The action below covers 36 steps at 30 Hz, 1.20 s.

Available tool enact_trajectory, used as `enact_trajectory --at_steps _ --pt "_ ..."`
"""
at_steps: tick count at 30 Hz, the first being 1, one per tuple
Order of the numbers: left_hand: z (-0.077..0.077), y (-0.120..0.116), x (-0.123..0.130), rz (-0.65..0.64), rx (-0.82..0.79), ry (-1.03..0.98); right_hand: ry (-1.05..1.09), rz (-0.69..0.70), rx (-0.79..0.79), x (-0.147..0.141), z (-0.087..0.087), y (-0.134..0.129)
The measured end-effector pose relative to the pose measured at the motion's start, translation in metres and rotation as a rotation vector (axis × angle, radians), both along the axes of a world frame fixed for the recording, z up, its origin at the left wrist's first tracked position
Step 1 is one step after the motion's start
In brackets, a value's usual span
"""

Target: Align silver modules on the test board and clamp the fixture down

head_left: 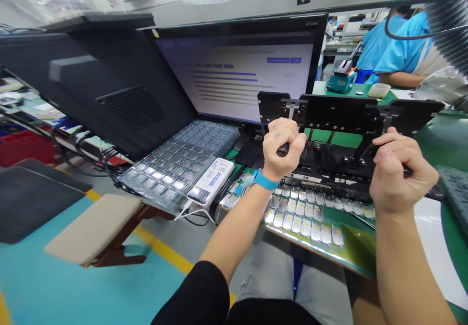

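My left hand [283, 147] is wrapped round a dark lever handle [282, 150] on the left of a black clamping fixture [338, 115]. A blue wrist strap [266, 180] circles that wrist. My right hand [402, 173] is closed round the fixture's other lever [388, 118]; most of its handle is hidden in my fingers. Several flat silver pieces with yellow centres [296, 225] lie in rows on the green bench in front of the fixture. Whatever sits inside the fixture is hidden from me.
A monitor [234, 76] stands behind on the left, beside a stack of clear trays [179, 159] with square parts. A white power bank [211, 181] with a cable lies near the bench edge. White paper [435, 237] is at right. People in blue [398, 47] sit beyond; a stool [95, 227] stands left.
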State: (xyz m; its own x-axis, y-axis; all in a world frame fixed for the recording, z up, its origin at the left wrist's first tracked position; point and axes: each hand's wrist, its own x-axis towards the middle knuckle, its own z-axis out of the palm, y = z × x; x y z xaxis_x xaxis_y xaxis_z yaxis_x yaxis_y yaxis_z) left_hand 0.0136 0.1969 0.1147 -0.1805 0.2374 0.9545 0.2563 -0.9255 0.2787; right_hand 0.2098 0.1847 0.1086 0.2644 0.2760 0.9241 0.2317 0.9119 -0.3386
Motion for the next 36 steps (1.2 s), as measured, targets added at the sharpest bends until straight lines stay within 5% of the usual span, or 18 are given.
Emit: enact_trajectory --at_steps 4,8,11,14,18,21,27,32,34,36 --pt "0.009 -0.001 -0.003 0.024 -0.010 0.033 -0.013 0.004 -0.014 0.001 0.000 -0.001" --pt "0.038 0.004 -0.005 -0.027 -0.136 0.082 -0.005 0.007 -0.008 0.002 -0.002 0.001" --pt "0.060 0.022 -0.008 0.014 -0.199 0.105 -0.009 -0.003 -0.002 0.003 -0.003 0.004" --pt "0.066 0.050 -0.016 0.084 -0.255 0.198 -0.017 -0.009 0.010 0.004 -0.003 0.004" --pt "0.049 0.081 -0.029 0.104 -0.322 0.296 -0.039 -0.025 -0.015 0.002 -0.002 0.001" --pt "0.036 0.081 -0.036 0.109 -0.348 0.342 -0.065 -0.047 -0.049 0.002 -0.003 0.002" --pt "0.023 0.008 -0.055 0.107 -0.374 0.350 -0.143 -0.039 -0.080 0.015 0.003 -0.003" --pt "-0.024 -0.041 -0.079 0.344 -0.665 0.238 -0.599 -0.437 0.102 -0.001 0.004 -0.051" --pt "-0.042 -0.041 -0.080 0.418 -0.827 0.379 -0.812 -0.501 -0.009 -0.019 -0.005 -0.062" --pt "-0.051 -0.034 -0.076 0.499 -0.916 0.523 -0.951 -0.539 -0.281 -0.036 -0.020 -0.059"
